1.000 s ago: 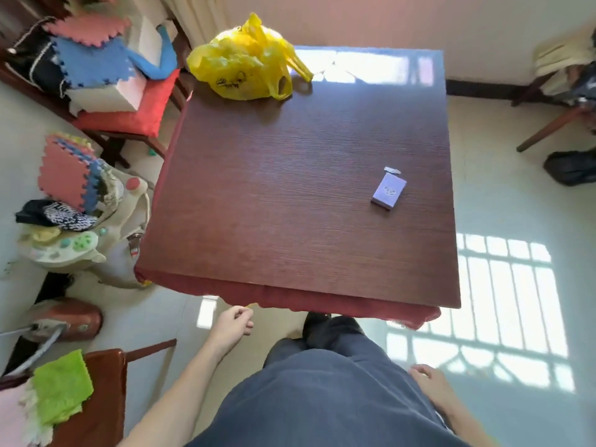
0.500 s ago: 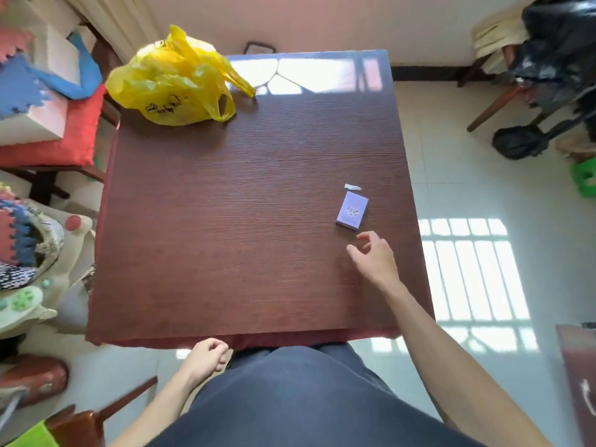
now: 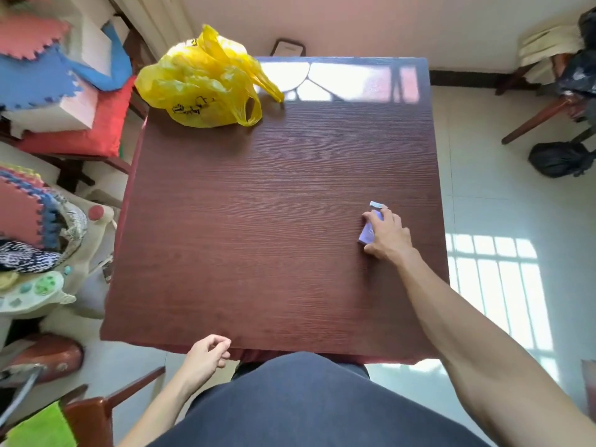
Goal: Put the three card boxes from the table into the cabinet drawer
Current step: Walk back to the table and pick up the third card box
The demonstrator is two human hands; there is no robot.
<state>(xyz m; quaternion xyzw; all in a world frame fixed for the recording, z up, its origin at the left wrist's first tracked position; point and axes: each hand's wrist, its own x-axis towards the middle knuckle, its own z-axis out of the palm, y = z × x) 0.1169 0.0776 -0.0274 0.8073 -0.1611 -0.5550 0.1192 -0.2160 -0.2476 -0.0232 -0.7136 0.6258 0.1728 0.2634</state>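
One purple card box (image 3: 367, 233) lies flat near the right edge of the dark wooden table (image 3: 258, 221). My right hand (image 3: 388, 235) rests on top of it, with the fingers curled over its far end and the thumb at its near end. A small white scrap (image 3: 377, 205) lies just beyond the fingertips. My left hand (image 3: 206, 358) hangs below the table's near edge, loosely curled and holding nothing. No other card box and no cabinet drawer is in view.
A yellow plastic bag (image 3: 203, 82) sits on the table's far left corner. Chairs with cushions, foam mats and toys crowd the left side (image 3: 48, 91). A wooden chair (image 3: 548, 101) and a black bag (image 3: 558, 158) stand at the right on the tiled floor.
My right hand has reached forward over the table and closed over the purple card box. The left hand has stayed by the table's near edge.
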